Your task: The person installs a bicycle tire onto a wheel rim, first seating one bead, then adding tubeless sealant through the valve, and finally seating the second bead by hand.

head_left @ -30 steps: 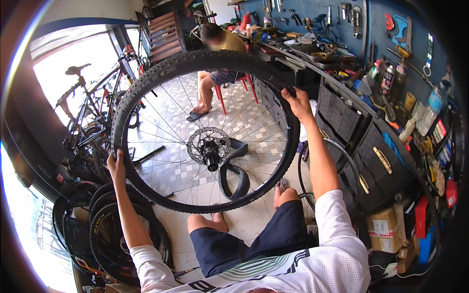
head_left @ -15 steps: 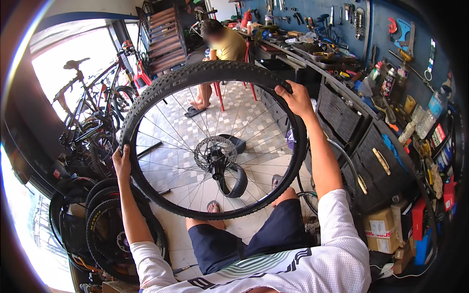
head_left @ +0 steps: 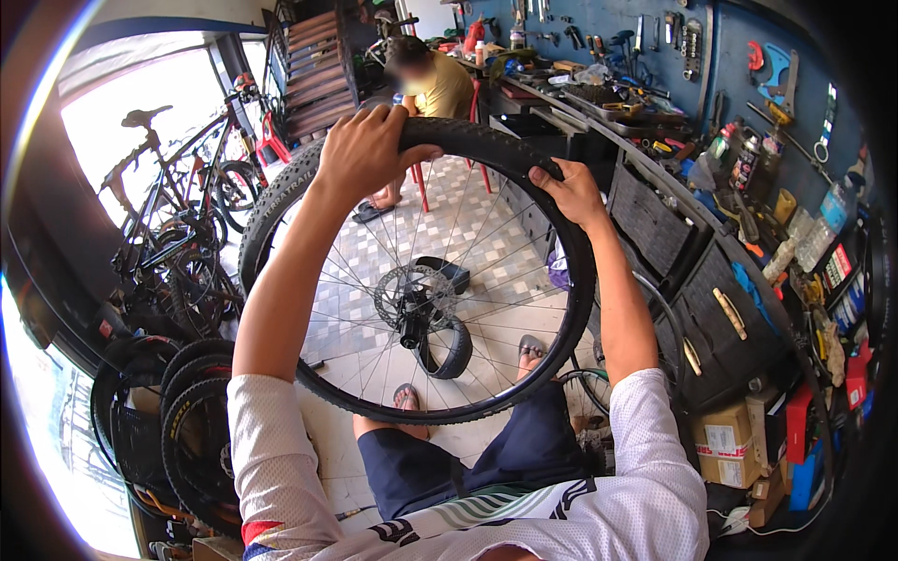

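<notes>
A bicycle wheel with a knobby black tire (head_left: pixel 266 198) is held up in front of me, its spokes and disc brake rotor (head_left: pixel 398 292) facing me. My left hand (head_left: pixel 368 154) is closed over the top of the tire, its thumb on the inner side by the rim. On the upper right, my right hand (head_left: pixel 572 192) grips the tire with its thumb on the near side; its other fingers are mostly hidden behind. Through the spokes a curled black rubber strip (head_left: pixel 456 348) shows on the tiled floor.
Bicycles (head_left: pixel 173 224) stand at the left above a stack of tires and wheels (head_left: pixel 192 411). A cluttered workbench (head_left: pixel 645 140) runs along the right, with cardboard boxes (head_left: pixel 725 439) below. Farther back, a person in a yellow top (head_left: pixel 444 89) sits on a red chair.
My left hand has moved from the wheel's left side up and right to its top, gripping the tire there. My right hand keeps its place; the wheel has shifted only slightly.
</notes>
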`<state>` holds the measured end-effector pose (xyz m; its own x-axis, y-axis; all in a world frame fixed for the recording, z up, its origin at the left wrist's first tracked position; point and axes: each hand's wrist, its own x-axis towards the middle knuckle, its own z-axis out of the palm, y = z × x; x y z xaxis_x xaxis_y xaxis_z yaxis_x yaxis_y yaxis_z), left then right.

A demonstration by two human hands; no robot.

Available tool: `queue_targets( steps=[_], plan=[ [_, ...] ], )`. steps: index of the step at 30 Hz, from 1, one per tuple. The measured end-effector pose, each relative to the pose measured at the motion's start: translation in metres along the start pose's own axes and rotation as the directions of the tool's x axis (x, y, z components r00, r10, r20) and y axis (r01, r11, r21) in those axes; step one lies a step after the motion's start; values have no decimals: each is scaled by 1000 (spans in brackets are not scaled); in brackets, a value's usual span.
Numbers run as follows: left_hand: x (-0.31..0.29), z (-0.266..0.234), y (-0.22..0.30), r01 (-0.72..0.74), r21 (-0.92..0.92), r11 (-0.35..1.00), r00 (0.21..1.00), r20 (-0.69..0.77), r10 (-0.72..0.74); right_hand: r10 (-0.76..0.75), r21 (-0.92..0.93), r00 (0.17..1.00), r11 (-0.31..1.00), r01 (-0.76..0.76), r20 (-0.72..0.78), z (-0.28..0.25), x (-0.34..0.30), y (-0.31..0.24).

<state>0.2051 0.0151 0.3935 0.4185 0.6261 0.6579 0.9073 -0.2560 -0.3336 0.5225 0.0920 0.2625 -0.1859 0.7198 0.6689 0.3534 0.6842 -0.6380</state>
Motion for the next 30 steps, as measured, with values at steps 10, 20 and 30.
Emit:
queue_targets(
  steps=[10,20,30],
  plan=[
    [41,28,-34,-10,-226,974,995,97,32,34,-155,997,988,-22,75,-13,7,-4],
    [31,13,-42,83,-311,947,996,65,-66,-149,-281,988,947,152,35,16,43,-54],
    [30,9,-53,109,-347,931,994,63,-93,25,-300,997,954,-1,76,27,64,-58]
  ],
)
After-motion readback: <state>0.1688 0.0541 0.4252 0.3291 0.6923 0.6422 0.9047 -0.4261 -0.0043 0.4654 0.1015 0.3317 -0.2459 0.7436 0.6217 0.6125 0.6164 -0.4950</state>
